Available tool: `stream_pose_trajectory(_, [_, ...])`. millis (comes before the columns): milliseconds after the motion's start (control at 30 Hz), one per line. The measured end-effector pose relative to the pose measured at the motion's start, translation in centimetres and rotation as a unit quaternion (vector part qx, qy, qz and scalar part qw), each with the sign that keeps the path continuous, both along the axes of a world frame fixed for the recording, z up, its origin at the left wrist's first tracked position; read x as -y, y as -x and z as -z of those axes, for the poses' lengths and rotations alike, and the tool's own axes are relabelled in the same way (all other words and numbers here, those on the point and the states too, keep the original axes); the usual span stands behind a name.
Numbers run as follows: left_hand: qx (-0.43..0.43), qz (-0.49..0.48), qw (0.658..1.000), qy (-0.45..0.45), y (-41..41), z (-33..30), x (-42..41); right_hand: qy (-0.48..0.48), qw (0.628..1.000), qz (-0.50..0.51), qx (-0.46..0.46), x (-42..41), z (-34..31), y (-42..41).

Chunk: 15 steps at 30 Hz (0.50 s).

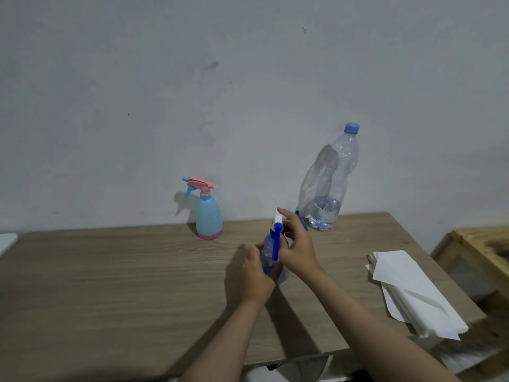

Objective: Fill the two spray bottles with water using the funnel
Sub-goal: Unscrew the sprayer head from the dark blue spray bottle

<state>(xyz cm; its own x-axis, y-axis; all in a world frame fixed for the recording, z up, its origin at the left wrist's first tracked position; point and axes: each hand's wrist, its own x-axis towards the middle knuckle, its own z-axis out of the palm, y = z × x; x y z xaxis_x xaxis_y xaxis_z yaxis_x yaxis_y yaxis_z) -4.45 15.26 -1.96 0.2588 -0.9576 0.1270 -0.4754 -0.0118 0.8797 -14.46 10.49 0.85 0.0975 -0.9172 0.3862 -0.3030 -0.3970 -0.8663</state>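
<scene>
At a wood-grain table (110, 285) set against a grey wall, you are working on the second of two spray bottles. The tall clear water bottle (330, 183) stands capped at the back right, nearly drained, with only a shallow pool left at its base, which suggests most of the pouring is done. A stack of white paper sheets (418, 296) lies near the right edge. Back centre, the light blue spray bottle (208, 213) stands upright with its pink trigger head fitted, and looks finished, though its fill level cannot be read through the opaque body. In front of you, your left hand (254, 271) wraps the body of the clear blue spray bottle (271, 257), while your right hand (296, 244) curls its fingers around the blue-and-white trigger head at the neck, apparently screwing it on. A blue shape behind that hand may be the funnel, but it is too hidden to tell. What seems left is seating this head.
</scene>
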Motion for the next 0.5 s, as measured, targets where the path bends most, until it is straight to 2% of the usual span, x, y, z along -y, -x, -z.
stream_pose_trajectory(200, [-0.038, -0.011, 0.999, -0.006, 0.04, 1.0, 0.61, 0.019, 1.0, 0.024, 0.002, 0.42, 0.06, 0.34])
stream_pose_trajectory(300, [-0.011, -0.01, 1.0, 0.0, 0.02, 0.71, 0.46, 0.019, 0.999, 0.039, 0.003, 0.58, 0.05, 0.24])
stream_pose_trajectory(500, [0.035, -0.01, 0.999, -0.008, 0.16, 0.48, 0.27, -0.001, 1.0, 0.005, 0.021, -0.02, 0.14, 0.48])
